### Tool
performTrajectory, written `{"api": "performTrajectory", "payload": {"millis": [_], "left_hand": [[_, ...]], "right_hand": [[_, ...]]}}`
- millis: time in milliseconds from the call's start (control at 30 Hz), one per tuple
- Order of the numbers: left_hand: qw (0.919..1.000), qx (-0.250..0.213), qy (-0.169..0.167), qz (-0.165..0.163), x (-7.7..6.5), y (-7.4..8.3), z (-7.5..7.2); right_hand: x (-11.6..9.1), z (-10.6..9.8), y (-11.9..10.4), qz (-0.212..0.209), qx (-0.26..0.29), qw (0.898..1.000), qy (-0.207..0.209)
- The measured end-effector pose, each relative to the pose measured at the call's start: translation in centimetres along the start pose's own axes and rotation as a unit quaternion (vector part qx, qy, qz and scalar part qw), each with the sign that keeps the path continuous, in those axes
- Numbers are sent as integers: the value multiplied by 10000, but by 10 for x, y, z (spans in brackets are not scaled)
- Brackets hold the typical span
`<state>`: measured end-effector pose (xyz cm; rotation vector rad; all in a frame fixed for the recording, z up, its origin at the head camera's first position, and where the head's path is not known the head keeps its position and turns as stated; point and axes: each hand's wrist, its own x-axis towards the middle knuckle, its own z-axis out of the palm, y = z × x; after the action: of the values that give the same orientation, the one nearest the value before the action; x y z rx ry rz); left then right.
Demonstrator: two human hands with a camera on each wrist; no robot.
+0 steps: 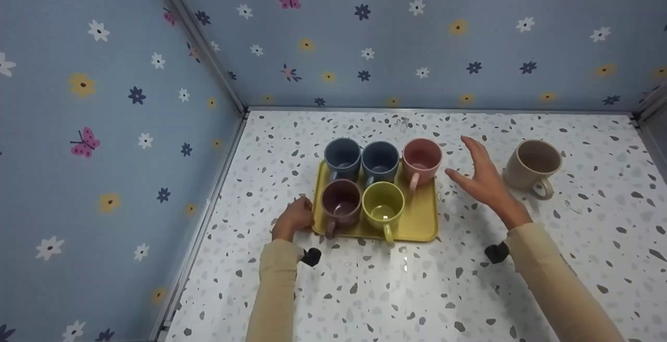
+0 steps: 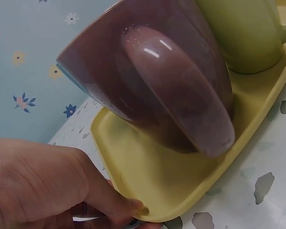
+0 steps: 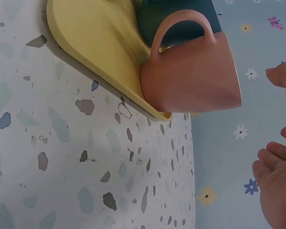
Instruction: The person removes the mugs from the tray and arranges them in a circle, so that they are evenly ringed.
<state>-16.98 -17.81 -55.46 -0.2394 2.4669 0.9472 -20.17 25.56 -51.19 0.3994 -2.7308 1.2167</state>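
Note:
A yellow tray [image 1: 423,222] carries several mugs. Two blue mugs [image 1: 342,155] and a pink mug [image 1: 421,158] form the back row; a maroon mug [image 1: 341,204] and a lime-green mug [image 1: 383,204] stand in front. My left hand [image 1: 298,216] pinches the tray's left rim, thumb on top in the left wrist view, the other fingers partly hidden below. To the right of the pink mug, my right hand [image 1: 487,183] hovers with thumb and fingers spread, holding nothing. Just beyond it, a beige mug [image 1: 523,172] stands on the table, off the tray.
The speckled white table [image 1: 375,290] meets blue floral panels at the back [image 1: 396,34] and left [image 1: 130,138]. Metal strips edge the panels. The pink mug [image 3: 190,76] sits right at the tray's corner in the right wrist view.

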Motion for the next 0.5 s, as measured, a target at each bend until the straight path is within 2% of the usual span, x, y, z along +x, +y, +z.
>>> {"api": "performTrajectory", "payload": {"millis": [300, 500], "left_hand": [[10000, -14, -29, -65, 0, 0, -1], [10000, -30, -42, -61, -1, 2, -1]], "right_hand": [[1, 23, -6, 173, 127, 9996, -167], [3, 35, -7, 233, 255, 9994, -49]]}}
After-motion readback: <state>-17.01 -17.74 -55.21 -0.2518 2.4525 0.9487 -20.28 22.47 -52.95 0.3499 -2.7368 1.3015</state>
